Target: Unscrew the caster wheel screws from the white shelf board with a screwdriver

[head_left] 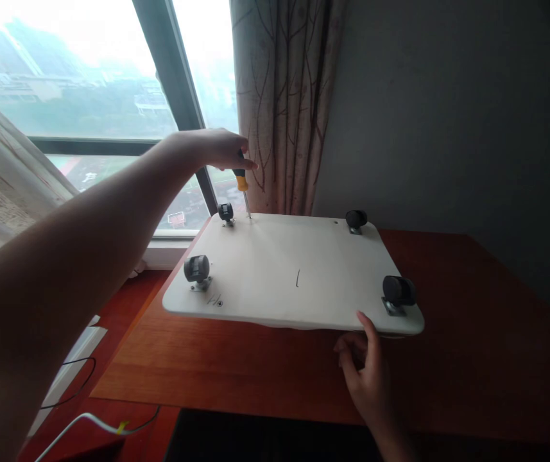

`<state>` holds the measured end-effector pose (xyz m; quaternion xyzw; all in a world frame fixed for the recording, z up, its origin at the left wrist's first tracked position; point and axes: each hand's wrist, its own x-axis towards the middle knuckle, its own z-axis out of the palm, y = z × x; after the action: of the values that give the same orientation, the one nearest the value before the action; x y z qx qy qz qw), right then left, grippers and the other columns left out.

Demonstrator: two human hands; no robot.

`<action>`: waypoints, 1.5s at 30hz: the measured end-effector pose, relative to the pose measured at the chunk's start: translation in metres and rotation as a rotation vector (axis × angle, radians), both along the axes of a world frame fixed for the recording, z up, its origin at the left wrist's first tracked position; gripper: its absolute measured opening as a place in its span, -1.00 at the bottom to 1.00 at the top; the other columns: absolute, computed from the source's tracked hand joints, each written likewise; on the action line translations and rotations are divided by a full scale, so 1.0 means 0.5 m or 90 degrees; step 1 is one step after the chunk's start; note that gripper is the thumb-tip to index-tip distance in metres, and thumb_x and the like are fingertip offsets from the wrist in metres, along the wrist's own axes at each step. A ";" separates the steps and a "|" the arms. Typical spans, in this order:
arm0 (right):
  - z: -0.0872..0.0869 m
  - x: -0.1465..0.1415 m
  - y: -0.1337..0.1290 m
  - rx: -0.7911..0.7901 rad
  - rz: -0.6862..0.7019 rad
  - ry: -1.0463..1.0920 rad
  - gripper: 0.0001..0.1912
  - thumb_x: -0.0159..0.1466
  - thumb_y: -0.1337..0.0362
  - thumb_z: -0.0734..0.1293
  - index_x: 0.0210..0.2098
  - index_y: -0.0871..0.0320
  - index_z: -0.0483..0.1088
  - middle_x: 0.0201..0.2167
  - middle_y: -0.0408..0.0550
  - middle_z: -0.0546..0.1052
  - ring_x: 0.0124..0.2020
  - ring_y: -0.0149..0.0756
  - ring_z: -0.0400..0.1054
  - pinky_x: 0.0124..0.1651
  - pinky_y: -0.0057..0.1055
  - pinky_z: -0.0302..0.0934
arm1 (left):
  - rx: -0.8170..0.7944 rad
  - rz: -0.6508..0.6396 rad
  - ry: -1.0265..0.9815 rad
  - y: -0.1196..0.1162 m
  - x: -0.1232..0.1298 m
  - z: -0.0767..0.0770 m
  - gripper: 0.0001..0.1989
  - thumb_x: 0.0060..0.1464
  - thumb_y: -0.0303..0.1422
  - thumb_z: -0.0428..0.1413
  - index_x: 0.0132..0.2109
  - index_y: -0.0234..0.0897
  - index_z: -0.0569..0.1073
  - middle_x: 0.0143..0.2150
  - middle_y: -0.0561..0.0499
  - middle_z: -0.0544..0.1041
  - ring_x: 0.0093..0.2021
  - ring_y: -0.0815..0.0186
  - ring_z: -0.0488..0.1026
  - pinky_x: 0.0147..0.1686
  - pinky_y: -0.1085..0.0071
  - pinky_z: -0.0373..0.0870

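My left hand (221, 147), stretched out to the far side, is closed on the black-and-yellow handle of a screwdriver (242, 183). The screwdriver stands nearly upright, its tip at a spot by the back left edge of a white board (275, 256). Four casters sit wheels-up on the board's corners: a back left caster (226, 213), a front left caster (197, 271), a back right caster (356, 220) and a front right caster (398, 293). At the front edge, my right hand (364, 372) rests its raised index finger against the board; its other fingers are loosely bent, holding nothing visible.
Beneath the board is a reddish-brown wooden table (236, 359). A window (86, 83) and curtain (284, 109) stand behind, with a grey wall (438, 115) at right. On the floor at lower left lie a white cable (82, 418) and a thin black cable (89, 382).
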<state>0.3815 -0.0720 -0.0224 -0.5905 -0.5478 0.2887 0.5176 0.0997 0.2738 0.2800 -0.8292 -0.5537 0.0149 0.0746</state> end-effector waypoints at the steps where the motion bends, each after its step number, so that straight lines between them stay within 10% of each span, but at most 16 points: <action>1: 0.000 0.000 -0.001 -0.001 -0.001 0.000 -0.37 0.42 0.24 0.23 0.43 0.04 0.00 -0.33 -0.12 0.53 -0.35 -0.31 0.48 -0.19 -0.34 0.43 | 0.002 0.041 0.011 -0.001 0.002 0.000 -0.34 0.13 0.19 0.08 0.05 -0.26 0.60 -0.41 -0.01 0.54 -0.25 0.22 0.48 -0.11 0.31 0.28; 4: -0.001 0.001 -0.002 0.000 -0.002 -0.001 -0.38 0.43 0.24 0.23 0.43 0.04 0.00 -0.33 -0.11 0.53 -0.33 -0.30 0.48 -0.18 -0.32 0.43 | 0.001 0.117 0.044 -0.004 0.008 0.001 -0.34 0.21 0.20 -0.02 -0.06 -0.29 0.64 -0.53 0.00 0.47 -0.29 0.22 0.49 -0.13 0.30 0.26; 16: 0.001 -0.001 -0.003 0.001 -0.004 0.002 -0.38 0.42 0.24 0.23 0.42 0.07 0.02 -0.33 -0.11 0.53 -0.36 -0.30 0.47 -0.22 -0.34 0.43 | -0.025 -0.015 0.058 0.028 -0.025 0.006 -0.25 0.20 0.04 0.13 0.38 -0.30 0.28 -0.37 0.04 0.59 -0.30 0.26 0.48 -0.11 0.38 0.20; 24: 0.005 -0.002 -0.002 -0.007 -0.001 0.009 -0.39 0.43 0.23 0.22 0.42 0.09 0.01 -0.32 -0.08 0.53 -0.35 -0.28 0.47 -0.20 -0.31 0.43 | -0.013 -0.046 0.030 0.023 -0.019 0.012 -0.29 0.12 -0.04 0.23 0.32 -0.30 0.34 -0.46 0.11 0.57 -0.44 0.35 0.46 -0.25 0.42 0.21; 32: 0.010 -0.002 -0.004 -0.019 -0.005 0.000 -0.39 0.43 0.21 0.23 0.42 0.09 0.02 -0.32 -0.09 0.53 -0.34 -0.29 0.48 -0.21 -0.33 0.42 | 0.032 0.126 0.036 -0.028 0.019 0.012 -0.35 0.21 0.23 -0.04 -0.19 -0.26 0.61 -0.60 0.06 0.49 -0.42 0.26 0.46 -0.24 0.34 0.25; 45: 0.006 -0.001 -0.003 -0.005 -0.006 -0.005 -0.38 0.44 0.20 0.23 0.43 0.10 0.01 -0.33 -0.09 0.54 -0.32 -0.29 0.50 -0.17 -0.32 0.42 | 0.008 0.047 0.087 -0.010 0.005 0.014 -0.48 0.30 0.00 -0.05 0.01 -0.28 0.60 -0.43 0.00 0.57 -0.34 0.25 0.49 -0.25 0.35 0.19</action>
<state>0.3808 -0.0735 -0.0193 -0.5963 -0.5460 0.2862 0.5141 0.1020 0.2687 0.2869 -0.8046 -0.5779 0.0711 0.1169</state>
